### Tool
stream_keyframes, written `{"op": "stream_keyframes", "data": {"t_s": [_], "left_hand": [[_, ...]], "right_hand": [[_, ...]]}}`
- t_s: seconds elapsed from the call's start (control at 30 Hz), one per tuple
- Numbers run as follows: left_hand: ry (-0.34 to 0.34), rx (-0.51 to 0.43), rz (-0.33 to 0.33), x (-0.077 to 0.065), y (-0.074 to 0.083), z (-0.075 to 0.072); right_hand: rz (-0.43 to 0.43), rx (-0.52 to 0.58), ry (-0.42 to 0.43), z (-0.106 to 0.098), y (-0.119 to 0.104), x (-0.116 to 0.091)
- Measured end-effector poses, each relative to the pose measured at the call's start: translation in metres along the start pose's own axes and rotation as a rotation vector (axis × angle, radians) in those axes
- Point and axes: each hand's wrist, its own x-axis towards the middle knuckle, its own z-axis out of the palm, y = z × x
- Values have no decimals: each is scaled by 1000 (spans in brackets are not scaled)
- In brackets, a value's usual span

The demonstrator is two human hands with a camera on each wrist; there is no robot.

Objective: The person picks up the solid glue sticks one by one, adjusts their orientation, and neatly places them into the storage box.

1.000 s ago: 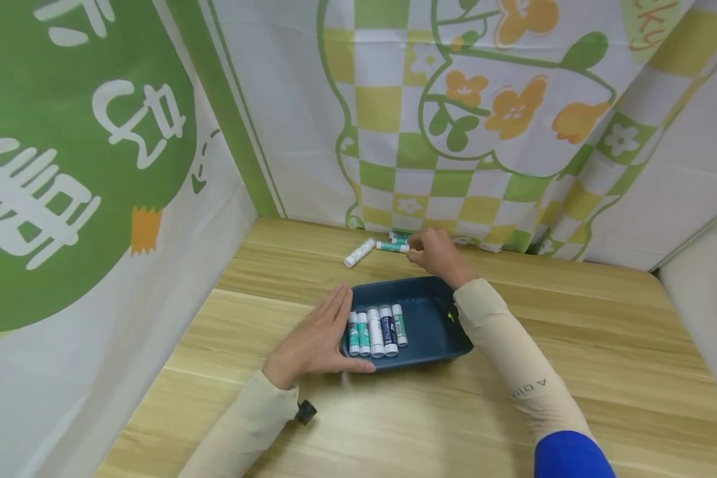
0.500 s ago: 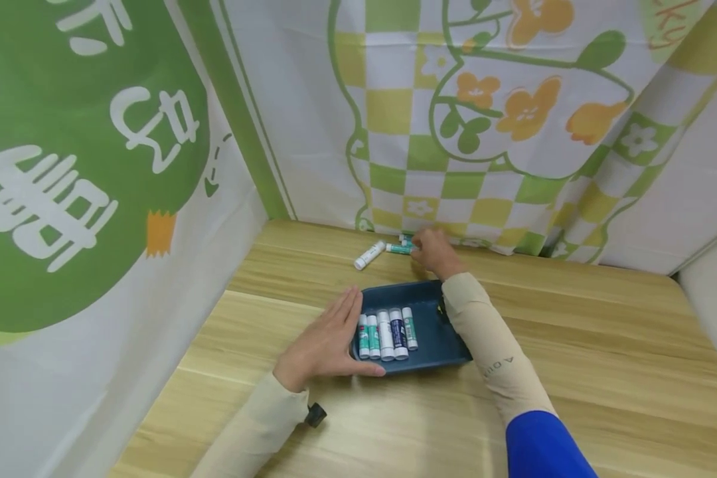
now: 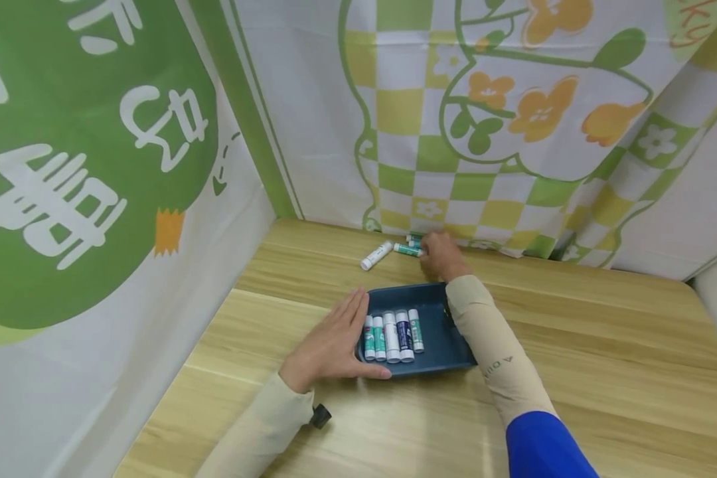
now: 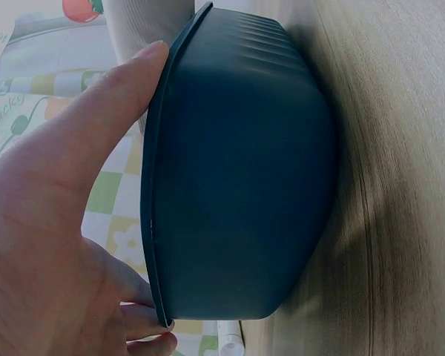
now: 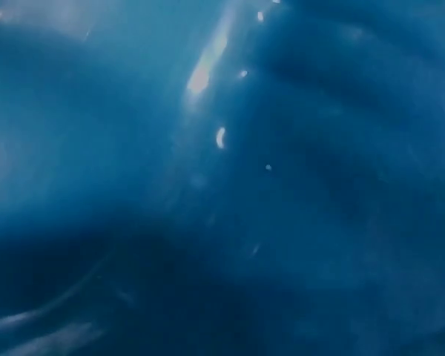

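So, up at the far edge of the table (image 3: 579,318), the right hand (image 3: 444,255) is bent down over the right end of a green-and-white tube (image 3: 407,250), fingers touching it or right beside it; whether they pinch it I can't tell, the fingertips are hidden. More green tubes (image 3: 414,239) lie just behind, partly covered by that hand, against the curtain (image 3: 472,189). Over to the left, a white tube (image 3: 376,255) lies slanted, near the green one and well apart from the hand.

Closer in, the left hand (image 3: 331,342) is spread wide at the left end of the dark blue tray (image 3: 445,342), thumb along its near rim, fingertips at its far corner. Inside, right by that hand, five tubes (image 3: 392,336) lie side by side: two green, one white, one navy, one green-and-white.
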Motion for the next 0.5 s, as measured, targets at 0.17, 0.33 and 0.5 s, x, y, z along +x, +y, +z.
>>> {"op": "stream_keyframes", "data": {"t_s": [0.17,0.33,0.5], "left_hand": [[-2,11,-5,0,1,0],[-5,5,-4,-1,2,0],[-2,6,-2,-2,0,0]], "right_hand": [[11,-30,1,2,-1,-2],[18,-32,-8,5,0,-3],[-27,-9,-20,0,1,-3]]}}
